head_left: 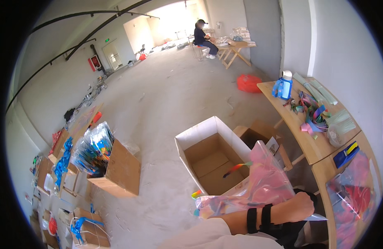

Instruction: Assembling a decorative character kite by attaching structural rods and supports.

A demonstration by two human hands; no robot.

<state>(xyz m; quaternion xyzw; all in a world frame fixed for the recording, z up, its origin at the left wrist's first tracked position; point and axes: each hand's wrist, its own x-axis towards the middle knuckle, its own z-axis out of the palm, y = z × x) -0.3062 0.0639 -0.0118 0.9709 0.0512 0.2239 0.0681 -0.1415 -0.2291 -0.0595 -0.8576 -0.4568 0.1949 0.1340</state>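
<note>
My left forearm, in a white sleeve with two black straps [266, 216] at the wrist, reaches across the lower right. My left hand [294, 207] is closed in a fist, and what its fingers hold is hidden. A pink, glossy patterned plastic sheet [268, 176] lies beside the hand and behind the forearm, with rainbow-coloured strips [237, 168] at its edge. It partly overlaps an open white-sided cardboard box [195, 132] on the floor. A pale, pointed edge [317, 217] sticks out by the fist; I cannot tell what it belongs to. My right hand is not in view.
Wooden tables [301, 141] on the right bear a blue bottle [284, 86], colourful ribbons [316, 120] and another pink package [353, 191]. A carton [125, 170] full of flat packages stands left. A person [203, 37] sits at a far table. A red bag [248, 83] lies on the floor.
</note>
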